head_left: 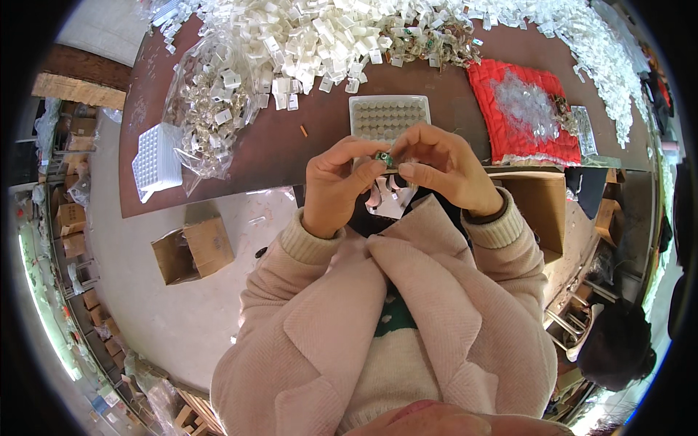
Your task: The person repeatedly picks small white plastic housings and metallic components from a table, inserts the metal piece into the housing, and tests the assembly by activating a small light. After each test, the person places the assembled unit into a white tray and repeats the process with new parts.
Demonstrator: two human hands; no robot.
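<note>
Now, left hand [336, 182] nearly closed, thumb and forefinger pinching green piece [384, 158]; right hand [445, 166] half-curled, fingertips meeting thumb close beside same piece, whether gripping anything cannot tell; just beyond both hands, white tray [352, 110] with rows of round-topped bits; left of left hand, small orange stick [304, 131], then clear bag [211, 123], farther off tray stack [158, 161]; right of right hand, red cloth [481, 98]; well beyond hands, white heap [323, 47].
</note>
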